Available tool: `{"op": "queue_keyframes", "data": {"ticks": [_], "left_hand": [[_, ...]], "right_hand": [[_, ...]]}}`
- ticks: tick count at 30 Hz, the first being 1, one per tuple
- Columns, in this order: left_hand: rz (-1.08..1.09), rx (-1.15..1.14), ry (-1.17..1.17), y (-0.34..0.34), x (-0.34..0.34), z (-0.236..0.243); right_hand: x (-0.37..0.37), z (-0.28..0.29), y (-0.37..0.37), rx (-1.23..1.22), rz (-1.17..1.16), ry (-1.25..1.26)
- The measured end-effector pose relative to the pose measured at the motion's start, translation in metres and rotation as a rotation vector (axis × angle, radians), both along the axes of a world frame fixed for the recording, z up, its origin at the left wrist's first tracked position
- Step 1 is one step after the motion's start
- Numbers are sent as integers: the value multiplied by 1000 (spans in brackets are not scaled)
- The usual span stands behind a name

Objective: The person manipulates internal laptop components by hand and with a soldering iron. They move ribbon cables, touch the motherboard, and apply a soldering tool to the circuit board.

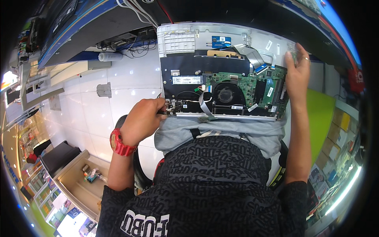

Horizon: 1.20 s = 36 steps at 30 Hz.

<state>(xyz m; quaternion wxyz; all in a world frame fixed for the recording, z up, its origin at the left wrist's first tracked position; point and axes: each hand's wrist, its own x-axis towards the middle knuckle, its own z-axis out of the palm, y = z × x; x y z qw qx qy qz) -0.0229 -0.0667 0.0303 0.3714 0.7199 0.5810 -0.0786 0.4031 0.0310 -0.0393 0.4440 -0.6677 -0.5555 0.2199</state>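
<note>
The opened laptop (223,65) lay between the two hands, its insides facing up. The left hand (143,117) pinched the metal hinge piece (173,106) at the near left corner; I could not tell if it held a tiny tool too. The right hand (298,75) had its grip on the other side, farther from the body, thumb on top of the edge. To do this well, the right grip needed to be firm but gentle, so nothing slid or bent. The left fingers needed small, slow moves. To the right of the left grip, a ribbon cable (203,106) lay beside the round fan (227,94). It looked easy to tear, so pulling it seemed a bad idea.
</note>
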Motion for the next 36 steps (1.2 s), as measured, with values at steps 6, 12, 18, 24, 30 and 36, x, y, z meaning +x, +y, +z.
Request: {"op": "queue_keyframes", "data": {"ticks": [6, 12, 18, 24, 30, 36], "left_hand": [[196, -26, -53, -5, -6, 10], [615, 6, -371, 10, -6, 1], [819, 124, -527, 43, -7, -15], [736, 232, -564, 84, 9, -35], [668, 164, -632, 84, 14, -40], [695, 117, -684, 81, 15, -39]], "right_hand": [[-3, 0, -2, 11, 0, 37], [-7, 11, -4, -38, -11, 49], [-46, 47, -54, 290, 264, -627], [-99, 36, -87, 173, 480, -478], [-104, 33, -76, 211, 501, -506], [-107, 30, -74, 238, 460, -574]]}}
